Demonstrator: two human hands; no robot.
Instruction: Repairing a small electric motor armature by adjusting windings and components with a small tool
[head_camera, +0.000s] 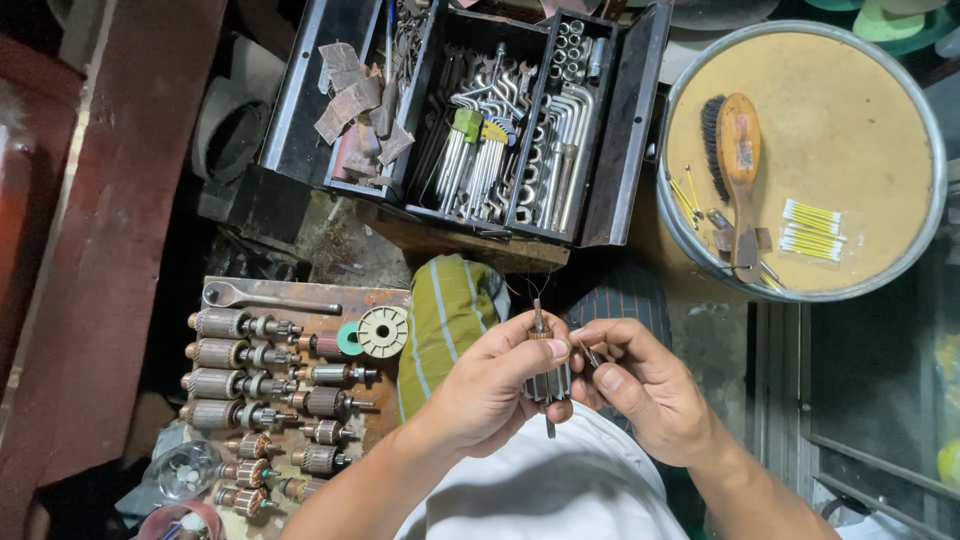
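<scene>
- Left hand (495, 385) curled around a small motor rotor (547, 375), thumb pressed on its upper end; rotor upright, over the lap.
- Right hand (640, 385) fingers pinched on a thin tool (590, 354), probably a pick, tip beside the rotor.
- More rotors (240, 385) in rows on a board (385, 297) to the left.
- Open toolbox (470, 120) above.
</scene>
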